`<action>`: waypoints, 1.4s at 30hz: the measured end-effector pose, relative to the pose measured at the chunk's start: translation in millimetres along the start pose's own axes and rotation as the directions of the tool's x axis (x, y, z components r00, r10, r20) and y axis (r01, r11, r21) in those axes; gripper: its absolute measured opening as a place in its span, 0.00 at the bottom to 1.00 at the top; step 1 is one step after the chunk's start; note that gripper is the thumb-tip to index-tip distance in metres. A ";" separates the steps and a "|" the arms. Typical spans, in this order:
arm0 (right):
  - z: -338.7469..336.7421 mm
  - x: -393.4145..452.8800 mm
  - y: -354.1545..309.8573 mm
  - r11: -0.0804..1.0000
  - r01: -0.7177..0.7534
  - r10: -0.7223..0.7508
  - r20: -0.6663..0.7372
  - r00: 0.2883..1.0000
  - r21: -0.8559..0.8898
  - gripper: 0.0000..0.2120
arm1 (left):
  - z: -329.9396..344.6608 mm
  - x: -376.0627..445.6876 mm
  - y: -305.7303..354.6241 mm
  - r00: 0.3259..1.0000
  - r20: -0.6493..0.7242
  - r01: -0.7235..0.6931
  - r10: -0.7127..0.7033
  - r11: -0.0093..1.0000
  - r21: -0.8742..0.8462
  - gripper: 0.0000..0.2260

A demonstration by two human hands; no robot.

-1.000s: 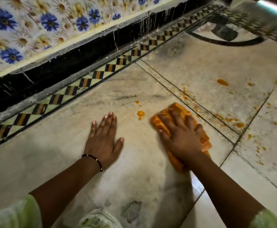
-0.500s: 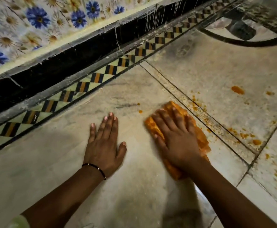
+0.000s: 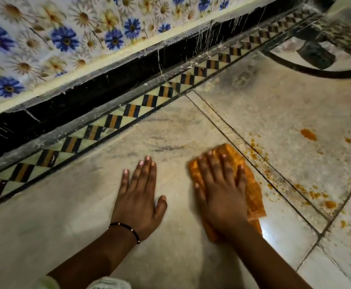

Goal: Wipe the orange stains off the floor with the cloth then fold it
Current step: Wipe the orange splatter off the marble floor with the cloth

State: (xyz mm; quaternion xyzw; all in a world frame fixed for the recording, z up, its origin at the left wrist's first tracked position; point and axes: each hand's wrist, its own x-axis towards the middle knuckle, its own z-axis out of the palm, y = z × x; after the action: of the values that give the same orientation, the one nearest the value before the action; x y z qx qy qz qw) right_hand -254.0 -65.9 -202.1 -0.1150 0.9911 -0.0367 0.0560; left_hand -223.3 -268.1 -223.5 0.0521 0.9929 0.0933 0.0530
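right hand (image 3: 220, 195): flat on the cloth (image 3: 251, 188), fingers spread, pressing it to the floor (image 3: 87, 215); the wide palm likely spreads the load for scrubbing.
left hand (image 3: 138, 202): palm down on bare floor just left of the cloth, fingers together, thumb out; holds nothing, probably a brace.
cloth: orange, soft, rumpled, beside the tile joint.
stains (image 3: 309, 134): orange blobs and specks right of the cloth, not yet wiped.
floor: pale, smooth stone slabs, glossy near the cloth.
fold: not started.

Right hand (image 3: 220, 190) slid cloth (image 3: 251, 184) leftward; orange blob beside cloth gone
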 end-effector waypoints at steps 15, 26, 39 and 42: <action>-20.6 -30.4 69.7 0.971 0.197 -0.167 0.205 0.964 -0.136 0.29 | -2.6 1.0 -0.6 0.999 0.037 0.011 -0.010 1.000 -0.025 0.35; -20.9 -76.2 123.4 0.982 0.179 -0.165 0.204 0.965 -0.054 0.32 | 1.2 3.2 -1.9 1.000 0.002 -0.018 0.018 0.999 0.032 0.35; -11.0 -145.1 155.7 0.988 0.143 -0.136 0.115 0.984 -0.052 0.31 | -18.8 20.2 70.0 0.886 0.002 -0.464 0.464 0.885 0.039 0.30; -17.0 -141.2 200.0 0.980 -0.195 0.190 0.119 0.975 0.032 0.31 | -1.9 27.4 109.8 0.804 0.071 -0.594 0.591 0.790 0.153 0.31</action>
State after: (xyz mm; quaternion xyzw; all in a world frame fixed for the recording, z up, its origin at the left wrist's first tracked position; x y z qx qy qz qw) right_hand -164.2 162.1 -187.9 -0.0193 0.9917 -0.0459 0.1187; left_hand -240.3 -158.1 -203.3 0.3656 0.9302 0.0207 0.0259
